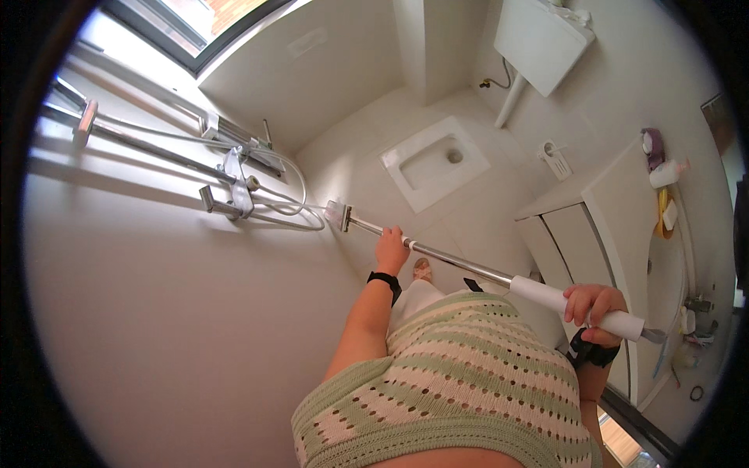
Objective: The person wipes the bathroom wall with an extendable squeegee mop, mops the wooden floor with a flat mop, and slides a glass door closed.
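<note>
A mop with a metal pole (459, 258) slants across the view in front of me. My left hand (391, 250) wraps around the lower pole, close to the mop head (339, 216). My right hand (595, 309) is closed on the white grip (537, 293) at the upper end, which has a grey loop (654, 335). The mop head is down at the foot of the left wall, by the shower hose (292, 217); whether it presses on the floor I cannot tell.
A white squat toilet (424, 165) is set in the tiled floor (351, 158). Chrome shower fittings (237, 181) jut from the left wall. At right stands a washbasin cabinet (576, 240) with toiletries. A cistern (541, 44) hangs on the far wall, and a toilet brush holder (555, 159) is lower.
</note>
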Tool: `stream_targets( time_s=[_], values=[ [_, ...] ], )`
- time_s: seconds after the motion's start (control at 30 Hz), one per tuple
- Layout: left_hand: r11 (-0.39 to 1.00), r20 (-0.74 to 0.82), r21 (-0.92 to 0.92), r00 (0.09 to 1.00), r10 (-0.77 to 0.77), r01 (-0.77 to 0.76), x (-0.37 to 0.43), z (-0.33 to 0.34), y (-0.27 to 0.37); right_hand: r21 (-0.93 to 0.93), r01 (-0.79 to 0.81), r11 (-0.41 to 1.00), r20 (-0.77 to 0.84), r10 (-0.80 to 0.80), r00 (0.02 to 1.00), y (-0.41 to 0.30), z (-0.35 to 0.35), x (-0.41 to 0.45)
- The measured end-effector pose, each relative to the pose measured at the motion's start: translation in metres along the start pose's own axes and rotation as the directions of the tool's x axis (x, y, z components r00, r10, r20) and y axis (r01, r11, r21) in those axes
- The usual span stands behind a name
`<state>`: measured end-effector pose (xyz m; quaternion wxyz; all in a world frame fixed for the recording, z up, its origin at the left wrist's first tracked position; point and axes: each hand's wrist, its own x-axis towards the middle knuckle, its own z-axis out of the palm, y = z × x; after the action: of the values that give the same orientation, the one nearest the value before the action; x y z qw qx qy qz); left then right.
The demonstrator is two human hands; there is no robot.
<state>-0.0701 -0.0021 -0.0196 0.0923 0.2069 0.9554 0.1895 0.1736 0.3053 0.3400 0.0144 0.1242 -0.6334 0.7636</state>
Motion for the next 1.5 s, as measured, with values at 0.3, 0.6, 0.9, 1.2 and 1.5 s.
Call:
stream_targets(
  time_s=[0.3, 0.6, 0.9, 1.2, 1.5],
  values=[
    [0.999, -0.014, -0.023, 0.999, -0.045, 0.044, 0.004, -0.007, -0.001, -0.045, 0.022, 0.999, -0.09, -0.026, 0.996, -0.002, 0.008, 0.012],
    [0.996, 0.079, -0.085, 0.997, -0.019, 0.026, -0.007, -0.001, -0.001, -0.033, -0.006, 0.999, -0.12, 0.002, 0.993, 0.004, 0.009, -0.006],
    [0.999, 0.23, -0.047, 0.973, 0.019, -0.008, 0.011, 0.01, -0.065, -0.045, -0.017, 0.999, -0.366, -0.001, 0.931, 0.016, 0.013, -0.026],
    [0.826, -0.091, 0.56, 0.996, -0.016, 0.064, 0.141, -0.172, -0.148, -0.067, 0.001, 0.998, -0.508, -0.035, 0.861, 0.023, 0.022, -0.028],
    [0.706, -0.008, 0.706, 0.997, -0.076, 0.059, 0.214, -0.225, -0.213, -0.027, -0.026, 0.999, -0.59, 0.005, 0.808, 0.019, 0.028, -0.016]
  ],
)
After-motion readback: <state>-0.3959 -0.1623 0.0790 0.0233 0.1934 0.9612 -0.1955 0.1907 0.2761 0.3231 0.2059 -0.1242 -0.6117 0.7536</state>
